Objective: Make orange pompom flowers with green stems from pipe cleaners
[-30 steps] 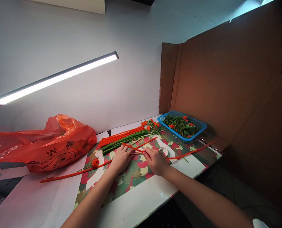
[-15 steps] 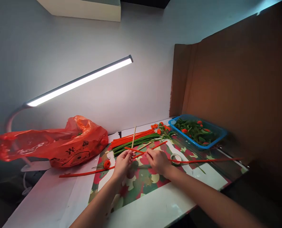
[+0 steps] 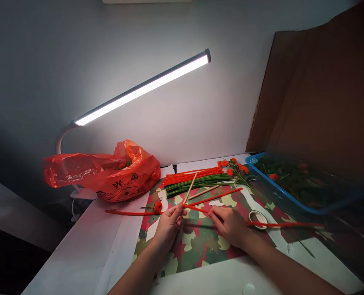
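Observation:
My left hand (image 3: 168,224) is closed, pinching the lower end of a thin wooden stick (image 3: 190,188) together with an orange-red pipe cleaner (image 3: 197,209). That pipe cleaner stretches across to my right hand (image 3: 229,223), whose fingers are closed on it. A long fuzzy length (image 3: 286,224) runs out on the right beyond my right hand; whether it is the same piece is hidden. Another orange-red pipe cleaner (image 3: 221,196) and a second wooden stick (image 3: 204,192) lie behind the hands. Left of my left hand is an orange pompom flower (image 3: 157,206) with a wire stem.
Red and green pipe cleaners (image 3: 197,184) lie bundled at the back, beside several orange flowers (image 3: 231,164). A tape roll (image 3: 258,219) rests on the camouflage mat (image 3: 194,258). A blue basket (image 3: 280,190) stands right, a red plastic bag (image 3: 129,176) left, under a lit lamp (image 3: 145,90).
My hands have moved apart, and the pipe cleaner now spans straight between them. Its short end no longer sticks out across the wooden stick. The camera view has shifted left.

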`<move>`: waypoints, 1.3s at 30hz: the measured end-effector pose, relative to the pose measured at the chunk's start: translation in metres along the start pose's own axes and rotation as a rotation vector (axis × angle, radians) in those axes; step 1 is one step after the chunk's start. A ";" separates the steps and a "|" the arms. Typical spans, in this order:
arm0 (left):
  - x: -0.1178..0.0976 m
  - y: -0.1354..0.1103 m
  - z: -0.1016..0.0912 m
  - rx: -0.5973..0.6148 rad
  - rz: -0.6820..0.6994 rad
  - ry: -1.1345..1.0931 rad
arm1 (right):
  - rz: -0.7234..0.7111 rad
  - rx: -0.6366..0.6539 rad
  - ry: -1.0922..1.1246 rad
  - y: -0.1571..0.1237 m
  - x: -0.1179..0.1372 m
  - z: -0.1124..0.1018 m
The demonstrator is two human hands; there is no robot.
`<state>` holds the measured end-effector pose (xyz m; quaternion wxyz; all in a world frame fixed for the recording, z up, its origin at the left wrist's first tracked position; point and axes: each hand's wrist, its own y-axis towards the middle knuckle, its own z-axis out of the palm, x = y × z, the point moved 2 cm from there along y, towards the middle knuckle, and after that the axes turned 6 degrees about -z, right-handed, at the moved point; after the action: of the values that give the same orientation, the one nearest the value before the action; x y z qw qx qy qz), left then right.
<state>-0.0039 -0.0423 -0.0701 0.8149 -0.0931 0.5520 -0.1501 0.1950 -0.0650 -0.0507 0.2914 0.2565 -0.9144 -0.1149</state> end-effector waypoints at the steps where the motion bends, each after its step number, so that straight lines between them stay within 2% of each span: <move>1: -0.001 -0.002 0.002 -0.015 -0.005 -0.004 | 0.000 0.011 0.000 -0.001 0.001 0.000; 7: -0.003 -0.006 0.006 -0.060 0.023 -0.026 | -0.012 0.056 -0.018 -0.004 0.003 0.001; 15: 0.003 -0.002 -0.005 0.010 -0.002 -0.006 | -0.036 0.059 -0.066 -0.004 -0.001 0.001; 25: -0.004 -0.008 -0.001 -0.042 0.009 0.023 | -0.037 0.089 -0.037 -0.004 -0.003 -0.002; 31: -0.003 -0.012 0.002 0.076 -0.033 -0.021 | -0.060 0.243 0.246 0.000 -0.011 -0.011; 33: -0.003 -0.016 0.006 0.150 -0.058 0.016 | -0.050 0.241 0.300 0.002 -0.015 -0.015; 36: -0.002 -0.021 0.010 0.241 -0.038 0.152 | -0.008 0.216 0.344 0.004 -0.019 -0.019; 39: -0.002 -0.025 0.010 0.245 0.044 0.372 | 0.045 0.210 0.349 0.004 -0.022 -0.020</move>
<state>0.0012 -0.0648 -0.0566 0.7074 0.0482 0.6723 -0.2127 0.2204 -0.0512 -0.0431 0.4195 0.2809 -0.8626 0.0337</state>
